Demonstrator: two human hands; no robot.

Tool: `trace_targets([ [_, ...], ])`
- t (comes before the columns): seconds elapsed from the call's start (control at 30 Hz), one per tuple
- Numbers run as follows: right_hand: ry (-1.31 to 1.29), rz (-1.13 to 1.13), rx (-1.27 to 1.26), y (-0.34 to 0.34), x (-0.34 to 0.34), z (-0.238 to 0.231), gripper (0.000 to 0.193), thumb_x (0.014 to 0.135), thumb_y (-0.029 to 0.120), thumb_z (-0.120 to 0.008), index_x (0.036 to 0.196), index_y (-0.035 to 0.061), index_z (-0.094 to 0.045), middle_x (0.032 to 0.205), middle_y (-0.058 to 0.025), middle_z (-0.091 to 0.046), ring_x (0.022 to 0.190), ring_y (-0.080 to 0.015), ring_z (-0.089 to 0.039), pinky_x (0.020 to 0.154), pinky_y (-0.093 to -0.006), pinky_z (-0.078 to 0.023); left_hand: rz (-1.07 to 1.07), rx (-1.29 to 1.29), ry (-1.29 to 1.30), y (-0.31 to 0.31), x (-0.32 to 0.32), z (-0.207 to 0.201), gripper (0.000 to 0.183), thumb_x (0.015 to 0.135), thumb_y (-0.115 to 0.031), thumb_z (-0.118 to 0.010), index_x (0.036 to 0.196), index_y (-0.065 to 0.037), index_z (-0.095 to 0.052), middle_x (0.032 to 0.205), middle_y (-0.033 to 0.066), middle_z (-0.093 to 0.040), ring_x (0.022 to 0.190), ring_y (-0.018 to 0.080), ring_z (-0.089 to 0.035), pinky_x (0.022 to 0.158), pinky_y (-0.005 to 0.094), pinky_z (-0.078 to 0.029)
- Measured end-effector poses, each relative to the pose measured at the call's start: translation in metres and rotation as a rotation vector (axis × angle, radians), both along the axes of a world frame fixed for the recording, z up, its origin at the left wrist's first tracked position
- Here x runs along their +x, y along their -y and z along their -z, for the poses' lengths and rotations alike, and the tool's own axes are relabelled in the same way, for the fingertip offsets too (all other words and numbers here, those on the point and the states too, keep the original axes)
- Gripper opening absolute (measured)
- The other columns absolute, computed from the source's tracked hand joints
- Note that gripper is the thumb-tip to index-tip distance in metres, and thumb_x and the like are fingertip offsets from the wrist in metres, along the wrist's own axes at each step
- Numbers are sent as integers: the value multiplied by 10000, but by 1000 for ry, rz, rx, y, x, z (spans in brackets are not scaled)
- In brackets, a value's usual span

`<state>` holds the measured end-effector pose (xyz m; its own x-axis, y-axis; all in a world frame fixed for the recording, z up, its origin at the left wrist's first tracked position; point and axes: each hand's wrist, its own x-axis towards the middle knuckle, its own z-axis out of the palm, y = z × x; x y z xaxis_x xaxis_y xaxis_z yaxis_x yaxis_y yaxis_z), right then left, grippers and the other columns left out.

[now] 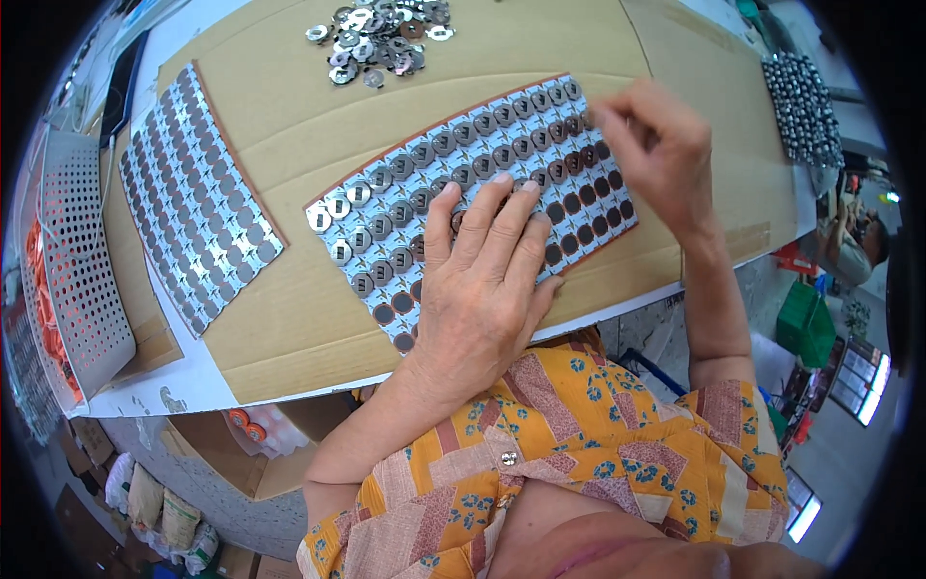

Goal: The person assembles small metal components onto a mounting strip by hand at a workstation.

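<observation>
A flat board [393, 229] with a blue-and-white patterned face and a reddish-brown edge lies at a slant before me. Rows of round places cover it; many hold round metal discs [422, 153], while those along its near edge look dark. My left hand [482, 270] rests flat on the middle of this board, fingers stretched out, hiding part of the rows. At the board's far right corner, my right hand [661, 145] is closed, thumb and fingers bent together. Whatever it may pinch is hidden.
A pile of loose metal discs [386, 43] lies on the cardboard-covered table [280, 328]. To the left are a second disc-filled board [198, 203] and a white perforated basket [82, 251] with orange things inside. Strung metal parts [799, 106] lie at the far right. An open cardboard box [231, 458] stands below the table edge.
</observation>
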<state>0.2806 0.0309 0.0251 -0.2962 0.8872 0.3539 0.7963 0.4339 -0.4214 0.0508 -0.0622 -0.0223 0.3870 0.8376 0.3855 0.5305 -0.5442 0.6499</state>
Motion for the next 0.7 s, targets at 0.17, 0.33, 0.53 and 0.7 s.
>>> trace_targets([
  [0.17, 10, -141, 161, -111, -13, 6, 105, 1013, 101, -729, 1035, 9, -774, 783, 20, -663, 651, -40, -529, 553, -219, -405, -5, 9, 16, 0, 1, -5, 577, 714, -145, -903, 1240, -26, -698, 1454, 157, -632, 1428, 355, -537, 1229, 587, -305],
  [0.33, 123, -284, 174, -149, -21, 8, 204, 923, 51, -702, 1104, -25, -755, 933, -181, -757, 862, -239, -730, 779, -355, -578, 8, 11, 22, -1, 2, -5, 582, 711, -151, -910, 1238, -23, -698, 1446, 158, -635, 1431, 346, -537, 1224, 576, -310],
  [0.53, 20, -102, -190, -121, 3, -4, 152, 913, 77, -706, 1030, -11, -746, 842, -54, -717, 757, -134, -641, 707, -296, -530, 5, 19, 19, -2, 2, -4, 583, 718, -148, -902, 1247, -14, -697, 1456, 156, -630, 1427, 353, -538, 1226, 575, -308],
  [0.7, -60, 102, -302, -84, 38, -4, 140, 907, 63, -713, 1017, -19, -740, 822, -4, -686, 740, -72, -593, 669, -262, -502, -7, 40, -16, -3, 4, -3, 570, 734, -148, -889, 1256, -15, -703, 1437, 156, -645, 1410, 357, -552, 1228, 570, -318],
])
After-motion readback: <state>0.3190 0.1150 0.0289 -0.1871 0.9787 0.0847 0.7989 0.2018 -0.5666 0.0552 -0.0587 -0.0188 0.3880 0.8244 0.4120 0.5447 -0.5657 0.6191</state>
